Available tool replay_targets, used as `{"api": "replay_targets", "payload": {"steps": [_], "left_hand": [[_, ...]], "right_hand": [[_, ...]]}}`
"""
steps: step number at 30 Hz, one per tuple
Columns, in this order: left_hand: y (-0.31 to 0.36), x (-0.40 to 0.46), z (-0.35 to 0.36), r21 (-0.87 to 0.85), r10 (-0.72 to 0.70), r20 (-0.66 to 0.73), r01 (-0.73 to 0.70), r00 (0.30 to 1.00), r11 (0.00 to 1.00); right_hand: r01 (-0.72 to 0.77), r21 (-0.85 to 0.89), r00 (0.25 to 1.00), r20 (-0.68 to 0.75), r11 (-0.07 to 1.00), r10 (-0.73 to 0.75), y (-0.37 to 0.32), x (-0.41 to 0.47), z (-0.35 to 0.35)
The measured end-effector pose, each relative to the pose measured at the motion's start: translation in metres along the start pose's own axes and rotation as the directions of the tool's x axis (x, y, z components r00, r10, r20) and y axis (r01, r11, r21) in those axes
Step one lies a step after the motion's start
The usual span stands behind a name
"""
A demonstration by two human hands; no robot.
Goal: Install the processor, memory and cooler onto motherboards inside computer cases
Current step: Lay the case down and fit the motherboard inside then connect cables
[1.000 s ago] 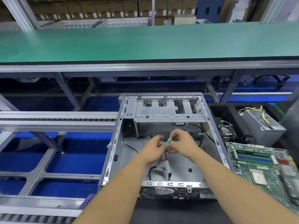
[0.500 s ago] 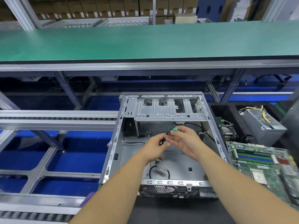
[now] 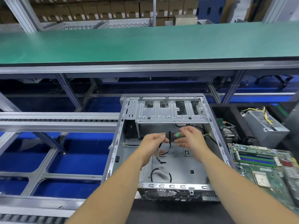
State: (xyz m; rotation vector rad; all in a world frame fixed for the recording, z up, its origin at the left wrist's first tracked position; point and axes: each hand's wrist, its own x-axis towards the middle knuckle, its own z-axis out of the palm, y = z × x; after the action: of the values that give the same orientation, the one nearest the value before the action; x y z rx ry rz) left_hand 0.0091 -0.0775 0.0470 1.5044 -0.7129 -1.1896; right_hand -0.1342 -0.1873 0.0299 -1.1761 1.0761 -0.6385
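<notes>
Between the two hands, over the open case (image 3: pixel 163 159), a thin black cable (image 3: pixel 169 139) hangs slack. The left hand (image 3: pixel 152 143) has its fingers curled round the cable's lower run, pinching it near the thumb. The right hand (image 3: pixel 191 139) is looser: fingers half spread, with a small green plug (image 3: pixel 178 134) showing at its fingertips; whether the plug is truly pinched or only resting against them I cannot tell. Holding the wiring up like this probably keeps it off the case floor, where the board must sit. More black cable (image 3: pixel 160 174) lies coiled on that floor near the front.

Outside the case, the motherboard (image 3: pixel 262 165) lies flat on the right, well apart from the hands, with memory sticks (image 3: pixel 257 160) already in its slots and a square metal plate where the processor goes. Beyond it stand a cooler (image 3: pixel 229 134) and a grey power supply (image 3: pixel 265 125). No brand or writing can be read anywhere; the board's printing and the labels on the far cartons (image 3: pixel 97 8) are too small.
</notes>
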Motion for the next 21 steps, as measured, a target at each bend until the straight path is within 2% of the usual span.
{"api": "replay_targets", "payload": {"steps": [2,6,9,10,11,12,13,14,15,16,18,20,21], "left_hand": [[0.003,0.000,-0.001,-0.154,-0.022,-0.004,0.022,1.000,0.988],[0.014,0.000,-0.007,-0.292,-0.037,-0.022,0.029,0.999,0.956],[0.014,0.001,-0.018,-0.483,-0.058,-0.066,0.019,0.996,0.875],[0.013,0.000,-0.019,-0.435,-0.060,-0.125,0.000,0.990,0.900],[0.009,0.000,-0.020,-0.253,-0.026,-0.208,-0.028,0.978,0.967],[0.005,-0.001,-0.021,0.042,0.053,-0.278,-0.043,0.959,0.998],[0.000,0.000,-0.022,0.353,0.148,-0.322,-0.026,0.935,0.935],[-0.004,0.001,-0.024,0.582,0.228,-0.343,0.016,0.911,0.813],[-0.005,0.001,-0.026,0.716,0.281,-0.339,0.053,0.898,0.696],[-0.007,0.003,-0.029,0.808,0.311,-0.318,0.084,0.896,0.583],[-0.005,0.003,-0.036,0.952,0.287,-0.223,0.145,0.932,0.269],[-0.004,0.003,-0.046,0.979,0.142,-0.191,0.199,0.971,-0.043],[-0.005,0.004,-0.051,0.967,0.042,-0.198,0.202,0.979,-0.157]], "right_hand": [[-0.026,-0.039,0.999,0.017,0.999,0.027,0.002,0.000,0.000],[-0.031,-0.294,0.998,0.048,0.955,0.047,0.008,-0.001,0.003],[0.034,-0.534,0.998,0.064,0.845,0.000,0.012,0.000,-0.001],[0.077,-0.644,0.996,0.079,0.761,-0.035,0.013,0.001,-0.004],[0.105,-0.737,0.994,0.086,0.668,-0.061,0.014,0.001,-0.007],[0.106,-0.803,0.994,0.078,0.587,-0.073,0.014,0.000,-0.009],[0.089,-0.847,0.996,0.061,0.524,-0.071,0.013,0.000,-0.011],[0.063,-0.882,0.997,0.037,0.467,-0.064,0.012,-0.001,-0.012],[0.036,-0.911,0.998,0.013,0.412,-0.057,0.011,-0.002,-0.012],[0.019,-0.932,0.999,0.000,0.361,-0.053,0.010,-0.003,-0.011],[0.021,-0.964,0.998,0.006,0.266,-0.055,0.010,-0.004,-0.007],[0.033,-0.976,0.998,0.023,0.214,-0.051,0.011,-0.004,-0.002],[0.041,-0.977,0.998,0.032,0.211,-0.045,0.012,-0.005,0.001]]}}
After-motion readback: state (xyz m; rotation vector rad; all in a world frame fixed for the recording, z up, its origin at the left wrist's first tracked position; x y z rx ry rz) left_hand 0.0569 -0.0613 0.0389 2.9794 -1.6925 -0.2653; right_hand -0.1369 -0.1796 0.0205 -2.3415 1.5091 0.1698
